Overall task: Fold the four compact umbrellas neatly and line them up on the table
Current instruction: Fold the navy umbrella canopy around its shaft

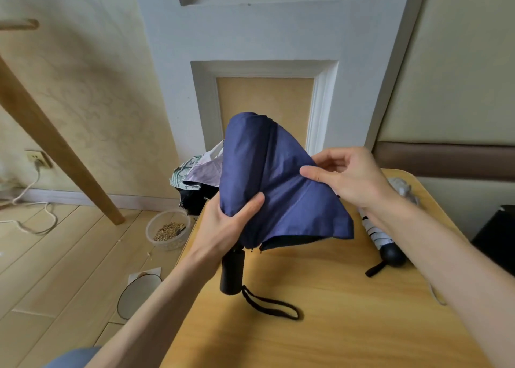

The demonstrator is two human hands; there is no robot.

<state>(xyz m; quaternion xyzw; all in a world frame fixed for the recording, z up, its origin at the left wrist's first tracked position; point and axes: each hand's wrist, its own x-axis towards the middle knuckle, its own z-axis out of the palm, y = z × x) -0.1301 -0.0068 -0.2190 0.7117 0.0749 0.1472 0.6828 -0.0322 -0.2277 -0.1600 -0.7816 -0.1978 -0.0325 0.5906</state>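
Navy fabric, thin and matt, forms the canopy of the compact umbrella point(278, 186), which we hold over the bench point(334, 334) near its left edge, handle downward. Our left hand point(231, 222) wraps the gathered cloth just above the black cylindrical handle point(232, 273). Our right hand point(348, 178) pinches one loose panel between thumb and fingers, drawing it toward the right edge. We judge the umbrella light, its cloth limp and probably slick, and its hidden ribs thin and bendable. Hold is therefore best taken along the panel creases and around the bundled middle. A braided black strap point(270, 306) lies looped on the smooth wooden bench. A rolled pale umbrella point(380, 235) with a rounded black grip lies near the right edge. Patterned canopies point(195, 172) are heaped by the far left corner.
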